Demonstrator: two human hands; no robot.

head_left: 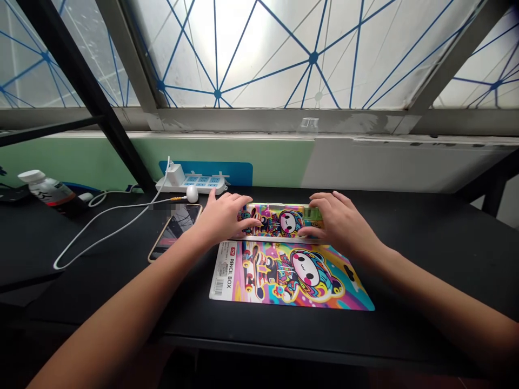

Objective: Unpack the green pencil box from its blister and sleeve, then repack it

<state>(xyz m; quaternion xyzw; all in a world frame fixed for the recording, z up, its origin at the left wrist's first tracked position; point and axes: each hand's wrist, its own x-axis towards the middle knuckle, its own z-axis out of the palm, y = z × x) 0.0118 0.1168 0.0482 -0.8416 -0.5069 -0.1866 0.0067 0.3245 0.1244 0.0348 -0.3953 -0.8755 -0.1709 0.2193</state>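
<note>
A brightly printed pencil box (pixel 275 220) with a cartoon character on a skateboard lies lengthwise across the desk. My left hand (pixel 229 216) grips its left end, thumb over the front and fingers toward the back. At the other end, my right hand (pixel 336 219) holds it the same way, near a green patch on the lid. Just in front lies a flat printed sheet (pixel 300 275) with matching artwork and the words PENCIL BOX on a white strip. The ends of the box are partly covered by my hands.
Left of my left hand is a phone (pixel 174 229) with a white cable (pixel 101 219) looping beside it. A power strip (pixel 194 182) with a plugged-in charger stands against the wall. Farther left is a bottle (pixel 54 192) with a white cap. Black frame bars (pixel 81 92) rise at the left.
</note>
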